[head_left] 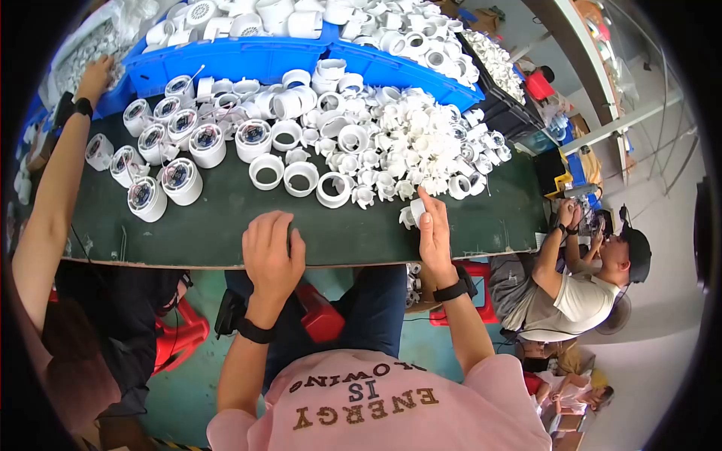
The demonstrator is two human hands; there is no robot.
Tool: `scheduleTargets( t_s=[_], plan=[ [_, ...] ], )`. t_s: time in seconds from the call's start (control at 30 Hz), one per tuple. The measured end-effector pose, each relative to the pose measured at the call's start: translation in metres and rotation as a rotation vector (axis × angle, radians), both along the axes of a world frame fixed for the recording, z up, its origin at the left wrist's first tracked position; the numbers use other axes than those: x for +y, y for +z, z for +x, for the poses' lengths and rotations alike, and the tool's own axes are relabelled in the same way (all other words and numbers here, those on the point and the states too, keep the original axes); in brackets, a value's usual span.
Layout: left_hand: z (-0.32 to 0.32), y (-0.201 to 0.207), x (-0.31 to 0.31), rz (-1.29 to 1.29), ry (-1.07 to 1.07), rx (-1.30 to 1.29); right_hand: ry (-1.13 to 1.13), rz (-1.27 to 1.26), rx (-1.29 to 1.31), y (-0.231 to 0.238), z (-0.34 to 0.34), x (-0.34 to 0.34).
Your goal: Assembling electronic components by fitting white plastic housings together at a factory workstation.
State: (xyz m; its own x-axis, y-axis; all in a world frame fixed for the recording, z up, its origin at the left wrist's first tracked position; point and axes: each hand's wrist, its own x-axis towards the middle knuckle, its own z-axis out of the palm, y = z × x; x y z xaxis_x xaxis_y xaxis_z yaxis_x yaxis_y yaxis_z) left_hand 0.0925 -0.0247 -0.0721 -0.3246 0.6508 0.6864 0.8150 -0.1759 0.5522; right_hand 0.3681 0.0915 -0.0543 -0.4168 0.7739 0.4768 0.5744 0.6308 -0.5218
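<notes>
My left hand point(268, 252) is over the front edge of the dark green table point(346, 233), back up. Its fingers bend slightly, the thumb stands apart, and nothing shows in it. At the right, my right hand point(435, 237) is turned on its side, with a small white plastic fitting point(417, 210) between thumb and fingers; the palm side is partly hidden. Just beyond lies a heap of small white clawed plastic parts point(414, 143). White plastic rings point(333, 189) lie on the table between my hands and the heap.
White round housings with wiring inside point(180, 180) stand at the left. Blue bins point(226, 64) of white parts line the back. A co-worker's arm point(64, 165) reaches into a bag of small parts at the far left. Another person point(579, 286) works at the right.
</notes>
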Motion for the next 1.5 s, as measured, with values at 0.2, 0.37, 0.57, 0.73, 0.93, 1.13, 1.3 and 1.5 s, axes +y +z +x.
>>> scheduleTargets(
  t_s=[0.2,0.37,0.57,0.73,0.93,1.13,1.3,1.5],
  plan=[
    [0.002,-0.007,0.002,-0.017,0.005,0.009,-0.067,-0.062,-0.009,-0.002,0.001,-0.003],
    [0.001,-0.008,0.008,-0.020,-0.002,0.004,-0.104,0.013,-0.108,-0.001,-0.001,0.002],
    [-0.006,-0.006,0.000,-0.045,0.028,0.042,-0.119,0.043,-0.262,-0.003,-0.017,0.008],
    [0.000,-0.010,0.000,-0.132,0.008,-0.017,-0.123,0.065,-0.243,-0.009,-0.001,0.006],
    [0.008,-0.003,-0.002,-0.095,0.060,-0.023,-0.094,-0.004,-0.329,-0.008,0.013,0.001],
    [0.005,-0.002,0.004,-0.119,0.078,0.005,-0.051,-0.020,-0.436,-0.002,0.004,0.005],
    [0.007,0.004,0.014,-0.129,0.079,0.022,0.001,-0.041,-0.354,0.015,0.002,0.008],
    [0.016,0.020,-0.044,-0.247,-0.439,-0.860,0.099,-0.577,0.438,0.053,-0.035,-0.010]
  ],
)
